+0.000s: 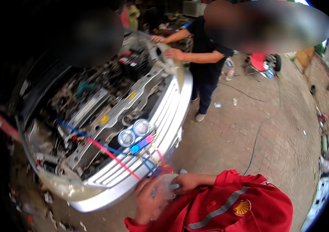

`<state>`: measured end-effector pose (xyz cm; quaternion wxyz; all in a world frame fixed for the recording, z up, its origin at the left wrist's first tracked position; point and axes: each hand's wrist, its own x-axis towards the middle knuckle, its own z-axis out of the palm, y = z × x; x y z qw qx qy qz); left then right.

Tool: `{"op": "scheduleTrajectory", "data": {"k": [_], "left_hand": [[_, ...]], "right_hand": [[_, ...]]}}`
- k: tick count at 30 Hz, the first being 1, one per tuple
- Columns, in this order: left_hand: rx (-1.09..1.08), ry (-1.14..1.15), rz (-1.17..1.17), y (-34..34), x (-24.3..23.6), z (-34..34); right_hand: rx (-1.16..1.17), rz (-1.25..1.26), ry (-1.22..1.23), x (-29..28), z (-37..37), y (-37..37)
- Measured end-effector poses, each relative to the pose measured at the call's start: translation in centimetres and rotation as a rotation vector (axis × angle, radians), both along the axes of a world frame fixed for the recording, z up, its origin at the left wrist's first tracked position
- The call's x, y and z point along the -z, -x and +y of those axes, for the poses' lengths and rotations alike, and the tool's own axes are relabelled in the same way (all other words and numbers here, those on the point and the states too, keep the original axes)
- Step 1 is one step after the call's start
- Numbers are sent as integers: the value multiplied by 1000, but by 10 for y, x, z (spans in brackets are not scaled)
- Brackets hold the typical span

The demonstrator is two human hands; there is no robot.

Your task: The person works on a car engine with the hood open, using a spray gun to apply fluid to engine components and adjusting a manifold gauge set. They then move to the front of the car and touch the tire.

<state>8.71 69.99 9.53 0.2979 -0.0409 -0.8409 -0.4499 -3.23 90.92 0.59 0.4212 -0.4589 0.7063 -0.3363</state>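
Note:
My left hand [147,199] and my right hand [185,181] come together just in front of the car's bumper, both with bent fingers. Between them is a blurred, translucent pale object [167,185], whose kind I cannot make out. A grey piece [174,186] shows at my right fingers; whether it is separate is unclear. Beyond my hands, a manifold gauge set [134,133] with two round dials and blue and red knobs rests against the grille. A red hose [112,154] and a blue hose [71,127] cross the engine bay edge; the red one passes down towards my left hand.
The silver car front [164,116] stands open at the engine bay, with a black battery [133,63] inside. Across from me, a person in dark clothes [207,65] has both hands on the car's corner. A thin cable [258,133] lies on the brick paving, and a red chair [258,62] stands farther back.

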Motion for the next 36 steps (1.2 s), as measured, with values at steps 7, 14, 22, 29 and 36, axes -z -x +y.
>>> {"op": "scheduleTrajectory", "data": {"k": [7,14,22,29,36], "left_hand": [[102,269,-68,16,2,13],[79,211,-67,6,17,43],[-124,238,-29,-34,-12,93],[-358,186,-314,-103,-43,189],[-645,188,-608,-155,-17,262]], "right_hand": [[66,75,-72,21,25,-5],[160,258,-152,59,53,-14],[18,191,-61,47,61,-30],[-271,166,89,59,102,-66],[-493,194,80,87,153,-120]]}}
